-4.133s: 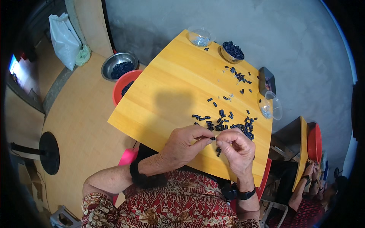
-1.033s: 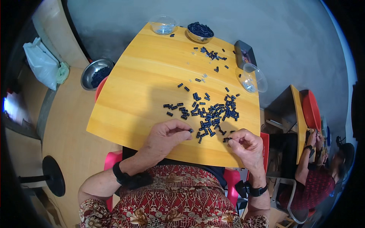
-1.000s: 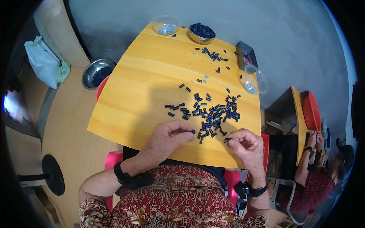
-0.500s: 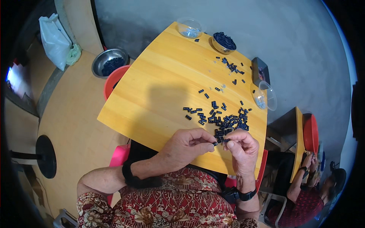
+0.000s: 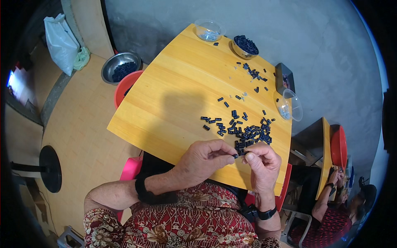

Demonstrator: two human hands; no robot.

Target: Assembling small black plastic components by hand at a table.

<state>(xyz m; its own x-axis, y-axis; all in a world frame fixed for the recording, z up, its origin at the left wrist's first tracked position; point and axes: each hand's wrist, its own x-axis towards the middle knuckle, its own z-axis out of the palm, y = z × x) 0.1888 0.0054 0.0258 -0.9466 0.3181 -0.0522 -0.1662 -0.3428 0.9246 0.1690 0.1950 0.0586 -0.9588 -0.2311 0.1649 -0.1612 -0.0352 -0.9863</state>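
Over the near edge of the yellow wooden table (image 5: pixel 173 82), my left hand (image 5: pixel 202 160) pinches a small black plastic piece (image 5: pixel 235 156) between thumb and fingertips. Facing it, my right hand (image 5: pixel 264 163) is closed, thumb against forefinger, on another small dark piece (image 5: pixel 246 153) that my fingers mostly hide. The two pieces are close together; I cannot tell whether they touch. Just beyond my fingertips lies a loose pile of small black plastic pieces (image 5: pixel 252 133), with several strays to its left.
Toward the far side are more black pieces (image 5: pixel 253 73), a heaped metal bowl (image 5: pixel 245 46), clear tubs (image 5: pixel 209 31) (image 5: pixel 294 105) and a dark tray (image 5: pixel 284 78). At left stand a red basin (image 5: pixel 124 87) and steel bowl (image 5: pixel 108 70). Another person (image 5: pixel 326 219) works at right.
Both hands stay at nearly the same place, still pinching. The fingers of my right hand have shifted slightly, so less of its dark piece shows. The whole view has moved a little.
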